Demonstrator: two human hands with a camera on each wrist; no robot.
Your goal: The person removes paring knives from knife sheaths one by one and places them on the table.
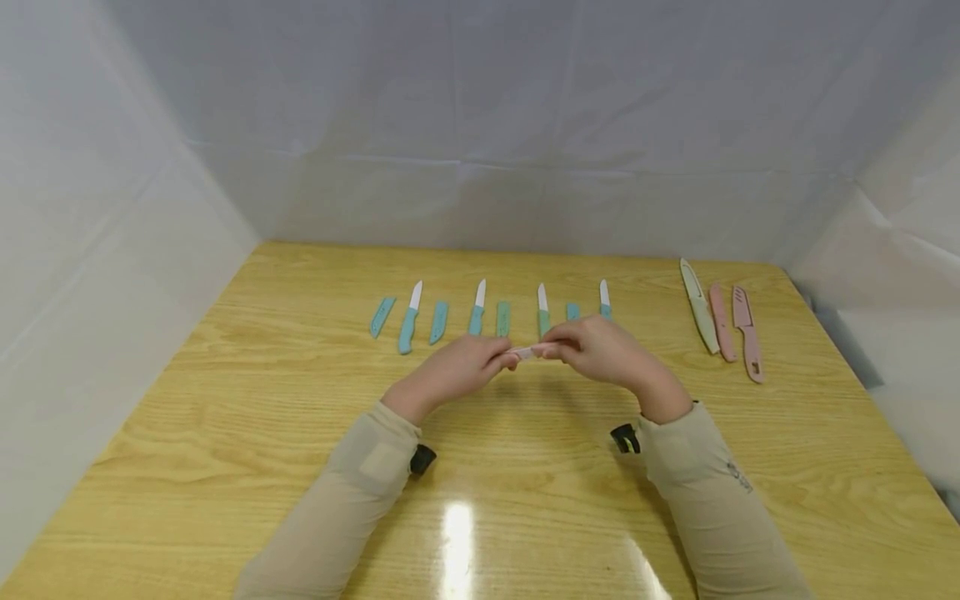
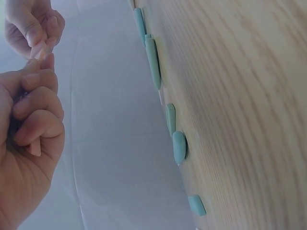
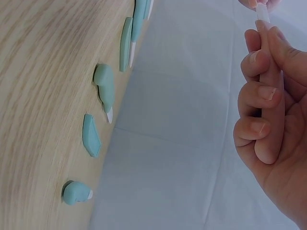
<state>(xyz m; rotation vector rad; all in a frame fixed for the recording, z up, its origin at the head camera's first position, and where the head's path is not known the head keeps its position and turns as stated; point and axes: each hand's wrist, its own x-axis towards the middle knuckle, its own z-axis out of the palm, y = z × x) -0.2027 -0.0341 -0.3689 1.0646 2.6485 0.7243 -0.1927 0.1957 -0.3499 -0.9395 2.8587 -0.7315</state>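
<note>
Over the middle of the table, my right hand [image 1: 600, 350] grips the pink handle of a paring knife [image 3: 272, 115]. Its white blade [image 1: 525, 353] shows in the gap between both hands. My left hand [image 1: 461, 364] holds a slim pink piece [image 2: 35, 147], which looks like the knife's cover; curled fingers hide most of it. Just beyond the hands lie a green cover [image 1: 503, 319], a green-handled knife [image 1: 543, 315] and a blue cover [image 1: 573, 311]. A blue-handled knife [image 1: 605, 302] is partly hidden behind the right hand.
Farther left on the wooden table [image 1: 247, 400] lie blue-handled knives [image 1: 407, 331] and blue covers [image 1: 382, 317], all apart. Toward the right edge are a long pale green knife [image 1: 699, 308], a slim pink knife [image 1: 722, 325] and a pink slotted tool [image 1: 748, 333]. White sheeting [image 1: 517, 200] stands behind.
</note>
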